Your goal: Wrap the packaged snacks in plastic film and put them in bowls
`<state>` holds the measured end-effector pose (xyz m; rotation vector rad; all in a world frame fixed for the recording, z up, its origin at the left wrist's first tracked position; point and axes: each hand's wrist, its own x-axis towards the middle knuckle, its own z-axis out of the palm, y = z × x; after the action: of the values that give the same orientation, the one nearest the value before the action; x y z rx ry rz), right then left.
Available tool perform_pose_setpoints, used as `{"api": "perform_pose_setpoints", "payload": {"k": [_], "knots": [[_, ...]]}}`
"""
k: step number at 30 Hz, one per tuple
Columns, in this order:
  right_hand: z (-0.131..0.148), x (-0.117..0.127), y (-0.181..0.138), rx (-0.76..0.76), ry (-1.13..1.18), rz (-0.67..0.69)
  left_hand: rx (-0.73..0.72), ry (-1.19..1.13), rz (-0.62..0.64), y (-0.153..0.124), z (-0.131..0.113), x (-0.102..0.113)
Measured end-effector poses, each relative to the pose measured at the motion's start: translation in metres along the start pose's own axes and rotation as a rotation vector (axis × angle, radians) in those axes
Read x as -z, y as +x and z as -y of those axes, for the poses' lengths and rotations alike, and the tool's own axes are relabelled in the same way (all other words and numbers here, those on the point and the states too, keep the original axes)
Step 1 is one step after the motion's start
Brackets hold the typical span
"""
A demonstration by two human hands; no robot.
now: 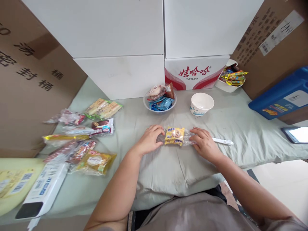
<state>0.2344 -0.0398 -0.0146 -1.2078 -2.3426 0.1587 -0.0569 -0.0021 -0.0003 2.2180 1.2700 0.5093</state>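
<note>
Hands: left hand [151,138] and right hand [203,142] pinched the snack packet [174,136] by its clear ends.
Handling: light, crinkly, probably slippery.

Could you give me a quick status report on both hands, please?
Left hand and right hand grip opposite ends of yellow snack packet on cloth. White pen beside right hand.

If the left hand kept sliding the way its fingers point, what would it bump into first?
The left hand points right, at the yellow snack packet, whose clear end it already touches. So it would likely meet the packet first, with the right hand at the far end.
</note>
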Motion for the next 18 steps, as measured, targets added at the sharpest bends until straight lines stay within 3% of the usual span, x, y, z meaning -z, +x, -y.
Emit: {"api": "perform_pose_setpoints", "payload": {"k": [9, 13, 18], "knots": [[-0.002, 0.028, 0.004, -0.241, 0.189, -0.164, 0.175, -0.495, -0.111, -0.01, -0.009, 0.022], [-0.005, 0.027, 0.004, -0.326, 0.169, -0.102, 0.239, -0.431, -0.116, -0.009, -0.01, 0.021], [-0.016, 0.021, 0.0, -0.438, 0.127, -0.051, 0.284, -0.307, -0.036, -0.008, -0.006, 0.021]]}}
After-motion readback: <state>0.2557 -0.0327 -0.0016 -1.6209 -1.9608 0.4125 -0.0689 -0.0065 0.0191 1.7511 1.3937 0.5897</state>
